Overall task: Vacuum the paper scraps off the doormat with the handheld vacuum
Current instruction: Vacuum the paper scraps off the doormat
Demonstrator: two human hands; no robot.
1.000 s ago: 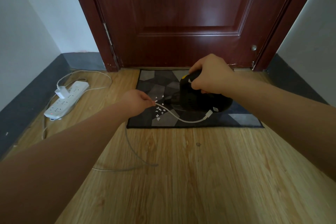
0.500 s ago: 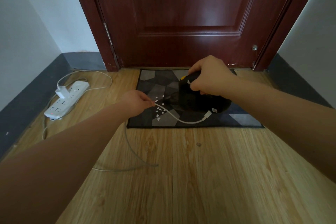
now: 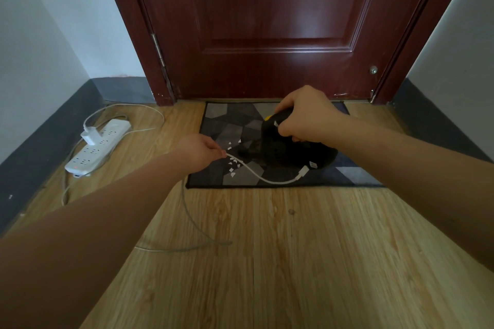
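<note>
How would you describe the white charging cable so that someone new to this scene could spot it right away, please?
Start at the dark red door and drop to the grey patterned doormat at its foot. The charging cable curves across the mat's near edge, from the left hand that pinches it to its plug beside the black handheld vacuum. Unlike the small paper scraps nearby, it is one long, thin line.

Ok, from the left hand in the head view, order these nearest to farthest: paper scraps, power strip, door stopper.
1. Paper scraps, just right of the left hand, on the mat.
2. Power strip, on the floor to its left.
3. Door stopper, far right, on the door.
</note>
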